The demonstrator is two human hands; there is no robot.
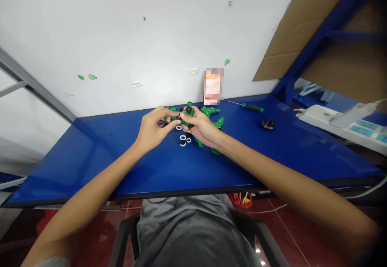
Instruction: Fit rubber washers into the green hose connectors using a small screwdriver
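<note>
Fingers (171,113) of both hands are closed in at centre frame, almost meeting. The left hand (151,132) and right hand (201,128) together hold a green plastic fitting (188,111) topped by a black ring, with no wide opening on either side. The fingers hide part of the hold, so the exact contact points cannot be confirmed. The fitting is held just above the blue surface (90,158), over the middle of its far half.

Risk assessment: the loose pieces lie tightly grouped beneath the hands, so a slip of the fitting or a careless wrist movement could scatter them. The white-and-black rings (183,138) appear liable to roll toward the near edge and drop to the floor. The green-and-black screwdriver (252,107) could be nudged if the right forearm swings outward.

Count: one held fitting; at least four loose green fittings (211,111), overlapping, so the exact number is uncertain; four rings; one small dark part (161,122) beside the left hand; one screwdriver; one round black object (267,124) at centre right; one blurred package (213,86) behind the group; one power strip (341,126) at right of frame; three green scraps (92,76) on the white wall (121,37).
</note>
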